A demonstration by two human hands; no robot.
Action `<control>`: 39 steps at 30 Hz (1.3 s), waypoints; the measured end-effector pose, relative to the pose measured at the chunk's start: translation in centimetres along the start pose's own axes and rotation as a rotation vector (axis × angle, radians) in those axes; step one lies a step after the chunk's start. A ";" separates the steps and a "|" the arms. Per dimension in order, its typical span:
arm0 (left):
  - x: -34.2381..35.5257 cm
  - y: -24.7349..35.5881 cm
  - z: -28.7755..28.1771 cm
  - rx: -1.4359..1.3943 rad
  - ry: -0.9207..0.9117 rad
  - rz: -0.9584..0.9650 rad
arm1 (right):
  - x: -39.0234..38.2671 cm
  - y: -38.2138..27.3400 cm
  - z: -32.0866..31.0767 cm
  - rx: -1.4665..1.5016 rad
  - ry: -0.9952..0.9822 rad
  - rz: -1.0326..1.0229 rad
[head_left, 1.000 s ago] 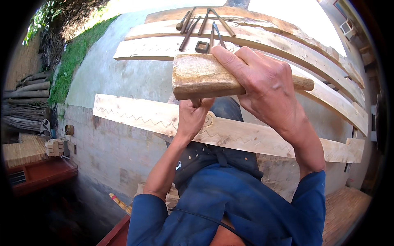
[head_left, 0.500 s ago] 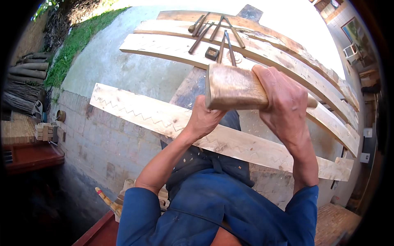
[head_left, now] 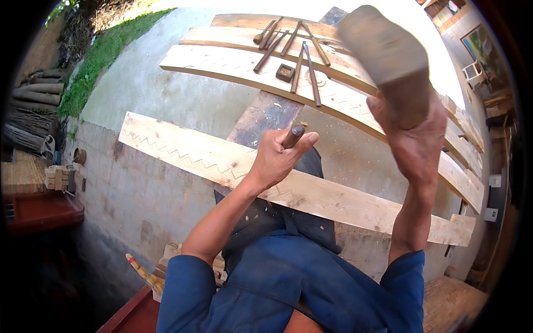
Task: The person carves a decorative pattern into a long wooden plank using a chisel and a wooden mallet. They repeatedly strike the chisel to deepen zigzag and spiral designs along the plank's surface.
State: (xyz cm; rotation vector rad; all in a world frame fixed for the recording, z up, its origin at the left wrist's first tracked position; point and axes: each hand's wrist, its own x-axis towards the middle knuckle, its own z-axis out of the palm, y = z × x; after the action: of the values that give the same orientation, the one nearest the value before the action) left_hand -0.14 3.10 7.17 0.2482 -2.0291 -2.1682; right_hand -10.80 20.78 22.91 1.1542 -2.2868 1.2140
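Note:
My left hand (head_left: 277, 158) is closed around a chisel (head_left: 293, 135), whose dark wooden handle end sticks up past the thumb. It stands over a long pale plank (head_left: 191, 155) with a zigzag line along it; the blade is hidden beneath the hand. Raised at the right, my right hand (head_left: 413, 136) grips a wooden mallet (head_left: 386, 53), its blocky head up and away from the chisel. The plank runs across in front of me, over my legs, with small chips lying on my dark trousers.
Beyond lie several thick planks (head_left: 222, 60). On them rest several chisels (head_left: 312, 75) with wooden handles and a small dark square box (head_left: 285, 72). A stained board (head_left: 266, 114) joins the near and far planks. Stacked logs (head_left: 39, 97) are at far left, beside grass (head_left: 105, 61).
My right hand has lifted the mallet up and to the right, off the chisel. The handle end in my left hand now shows; that hand has hardly moved.

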 end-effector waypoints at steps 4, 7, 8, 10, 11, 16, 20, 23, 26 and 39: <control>0.4 -1.2 0.4 -0.036 0.051 0.144 | -2.1 0.4 1.6 -0.178 -0.018 -0.071; 0.4 -1.4 0.2 -0.073 0.083 0.160 | -2.9 0.8 2.0 -0.495 -0.269 -0.086; 0.1 -1.3 -0.3 -0.061 0.063 0.128 | -2.8 1.7 1.5 -0.493 -0.150 -0.135; -0.8 -0.6 -1.6 -0.117 0.103 0.089 | -4.4 2.4 0.9 -0.413 0.002 -0.031; -0.6 -1.1 -2.6 -0.193 0.178 0.132 | -6.1 2.7 0.8 -0.226 -0.064 0.202; -1.7 1.0 -5.6 -0.431 0.570 0.226 | -15.6 5.8 3.0 0.536 -0.124 0.887; -1.8 0.7 -5.1 -0.438 0.563 0.141 | -20.7 7.7 6.0 0.511 -0.165 1.102; -1.8 0.0 -4.7 -0.541 0.554 0.144 | -22.3 7.8 7.3 0.475 -0.147 1.096; -1.5 0.0 -4.0 -0.527 0.531 0.123 | -22.2 7.9 7.5 0.435 -0.176 1.061; -1.1 -0.9 -3.9 -0.476 0.537 0.090 | -22.3 8.7 7.5 0.393 -0.218 1.106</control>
State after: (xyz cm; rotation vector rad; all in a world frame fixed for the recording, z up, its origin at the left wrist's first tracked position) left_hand 1.85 -0.33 6.07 0.5812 -1.1875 -2.1478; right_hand -2.73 29.01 0.57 -0.0395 -3.0377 2.0192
